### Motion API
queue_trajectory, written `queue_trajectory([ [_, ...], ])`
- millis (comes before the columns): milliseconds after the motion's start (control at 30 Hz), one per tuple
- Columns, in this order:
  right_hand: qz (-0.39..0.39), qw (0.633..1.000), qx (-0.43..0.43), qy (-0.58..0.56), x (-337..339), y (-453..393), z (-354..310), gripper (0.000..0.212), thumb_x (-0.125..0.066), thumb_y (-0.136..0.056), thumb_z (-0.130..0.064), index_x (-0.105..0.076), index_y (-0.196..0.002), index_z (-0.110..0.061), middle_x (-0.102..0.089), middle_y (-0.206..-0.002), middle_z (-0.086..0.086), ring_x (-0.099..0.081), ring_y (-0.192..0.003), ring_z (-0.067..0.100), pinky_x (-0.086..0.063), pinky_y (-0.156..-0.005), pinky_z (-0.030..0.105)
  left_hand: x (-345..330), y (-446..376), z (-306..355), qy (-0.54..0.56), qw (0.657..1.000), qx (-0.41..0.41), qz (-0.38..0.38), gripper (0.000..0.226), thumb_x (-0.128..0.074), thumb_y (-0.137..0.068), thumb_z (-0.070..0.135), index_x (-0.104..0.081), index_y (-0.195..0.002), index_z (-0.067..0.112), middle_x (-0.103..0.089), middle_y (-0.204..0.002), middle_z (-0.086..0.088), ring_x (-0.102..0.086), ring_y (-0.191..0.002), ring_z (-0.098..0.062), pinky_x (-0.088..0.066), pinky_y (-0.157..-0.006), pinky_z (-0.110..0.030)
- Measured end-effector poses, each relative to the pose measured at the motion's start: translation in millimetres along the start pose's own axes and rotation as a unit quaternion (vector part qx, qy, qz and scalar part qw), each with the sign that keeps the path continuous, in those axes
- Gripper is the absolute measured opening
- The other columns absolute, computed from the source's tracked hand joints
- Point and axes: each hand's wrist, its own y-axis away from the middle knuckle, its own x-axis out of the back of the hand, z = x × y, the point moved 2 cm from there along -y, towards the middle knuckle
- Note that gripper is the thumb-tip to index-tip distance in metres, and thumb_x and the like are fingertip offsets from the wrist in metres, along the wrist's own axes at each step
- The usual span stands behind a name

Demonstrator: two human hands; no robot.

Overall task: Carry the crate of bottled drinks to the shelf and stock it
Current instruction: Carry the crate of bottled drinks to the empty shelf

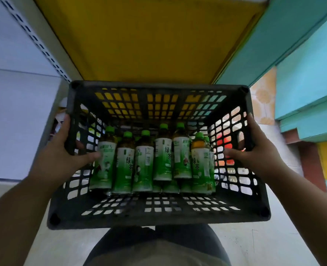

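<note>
Right, from the head camera we're looking straight down into a dark slatted crate [158,214], held out in front of the person's body at about waist level. Left hand [62,150] grips the crate's left wall, thumb hooked over the rim to the inside, fingers wrapped round the outside. Right hand [254,148] mirrors it on the right wall, thumb inside, fingers curled over the outer face. Both hands are clamped on the crate.

Inside, a cluster of green-capped bottles [162,156] with green-and-white labels stands packed together along the middle of the crate floor, six caps showing in the front row, more bottles partly hidden behind. The near strip of the crate floor is bare grid.

Just beyond the crate's far rim sits a yellow shelf board [149,39], with a white slotted upright [34,37] on its left. Turquoise shelving [302,54] runs off to the right. Below, pale floor [254,246] and the person's dark trousers [178,235].
</note>
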Motion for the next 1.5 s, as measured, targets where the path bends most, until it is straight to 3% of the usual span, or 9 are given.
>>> queue_trajectory([
  [133, -0.045, 0.998, 0.043, -0.016, 40.7, 15.1, -5.3, 0.121, -0.087, -0.048, -0.051, -0.017, -0.146, -0.063, -0.066, -0.077, 0.005, -0.064, -0.068, 0.023, -0.059, -0.068, 0.051, 2.8, 68.0, 32.3, 0.032, 0.999, -0.003, 0.016, 0.122, -0.089, -0.064, 0.034, -0.011, -0.157, 0.048, -0.065, -0.099, -0.002, -0.064, -0.086, -0.017, -0.045, -0.067, -0.023],
  [267, -0.091, 0.989, 0.119, 0.022, 64.9, 16.7, -19.1, 0.116, -0.091, -0.06, -0.039, -0.017, -0.146, -0.062, -0.069, -0.08, 0.001, -0.069, -0.074, 0.022, -0.06, -0.071, 0.047, -9.7, 139.1, 38.7, 0.08, 0.991, 0.015, 0.106, 0.109, -0.091, -0.064, 0.029, -0.02, -0.14, 0.06, -0.064, -0.114, -0.003, -0.061, -0.086, -0.012, -0.049, -0.06, -0.01],
  [400, -0.127, 0.979, 0.152, 0.057, 68.3, 21.7, -43.2, 0.116, -0.09, -0.062, -0.044, -0.014, -0.148, -0.06, -0.067, -0.079, -0.002, -0.066, -0.071, 0.016, -0.054, -0.065, 0.037, -10.8, 207.3, 13.2, 0.106, 0.976, 0.081, 0.17, 0.119, -0.086, -0.032, 0.078, -0.023, -0.133, 0.077, -0.07, -0.086, 0.013, -0.069, -0.081, -0.021, -0.056, -0.074, -0.038],
  [533, -0.196, 0.956, 0.198, 0.092, 44.2, 39.5, -83.2, 0.124, -0.086, -0.051, -0.059, -0.012, -0.15, -0.055, -0.065, -0.081, -0.002, -0.063, -0.069, 0.014, -0.049, -0.06, 0.031, -3.1, 276.9, -15.0, 0.123, 0.957, 0.125, 0.23, 0.103, -0.087, -0.047, 0.055, -0.021, -0.12, 0.085, -0.069, -0.084, 0.007, -0.068, -0.079, -0.027, -0.055, -0.077, -0.045],
  [767, -0.317, 0.899, 0.271, 0.137, -57.1, 126.4, -171.6, 0.117, -0.081, -0.046, -0.067, -0.003, -0.133, -0.076, -0.068, -0.096, 0.0, -0.066, -0.083, 0.022, -0.053, -0.062, 0.036, 30.8, 411.1, -91.3, 0.184, 0.89, 0.233, 0.347, 0.118, -0.09, -0.054, 0.044, -0.02, -0.147, 0.061, -0.069, -0.092, -0.002, -0.068, -0.087, -0.029, -0.054, -0.076, -0.04],
  [900, -0.361, 0.859, 0.329, 0.155, -129.4, 206.0, -218.9, 0.116, -0.087, -0.063, -0.042, -0.013, -0.152, -0.053, -0.062, -0.128, 0.008, -0.063, -0.098, 0.02, -0.05, -0.061, 0.034, 62.0, 486.6, -146.9, 0.201, 0.86, 0.271, 0.384, 0.116, -0.091, -0.066, 0.03, -0.015, -0.149, 0.059, -0.069, -0.095, -0.005, -0.069, -0.087, -0.028, -0.053, -0.071, -0.035],
  [1200, -0.421, 0.803, 0.393, 0.155, -290.7, 360.6, -303.7, 0.113, -0.088, -0.062, -0.038, -0.022, -0.153, -0.045, -0.062, -0.107, -0.018, -0.058, -0.091, 0.008, -0.043, -0.068, 0.023, 158.3, 616.1, -259.5, 0.243, 0.791, 0.345, 0.444, 0.122, -0.09, -0.06, 0.039, -0.014, -0.154, 0.051, -0.067, -0.102, 0.01, -0.065, -0.089, -0.008, -0.048, -0.071, -0.023],
  [1333, -0.452, 0.771, 0.416, 0.171, -376.5, 406.8, -349.4, 0.11, -0.088, -0.062, -0.041, -0.025, -0.153, -0.045, -0.051, -0.136, -0.013, -0.052, -0.109, 0.009, -0.04, -0.09, 0.029, 205.3, 634.6, -299.1, 0.249, 0.763, 0.37, 0.468, 0.119, -0.086, -0.064, 0.036, -0.013, -0.157, 0.043, -0.055, -0.122, 0.005, -0.053, -0.096, -0.013, -0.044, -0.085, -0.036],
  [1500, -0.502, 0.735, 0.426, 0.164, -502.8, 451.3, -417.9, 0.109, -0.089, -0.066, -0.032, -0.024, -0.153, -0.045, -0.05, -0.145, -0.006, -0.053, -0.104, 0.009, -0.041, -0.087, 0.027, 270.3, 634.6, -364.8, 0.267, 0.724, 0.402, 0.493, 0.12, -0.083, -0.06, 0.041, -0.01, -0.155, 0.049, -0.06, -0.132, -0.005, -0.057, -0.097, -0.018, -0.046, -0.087, -0.046],
])
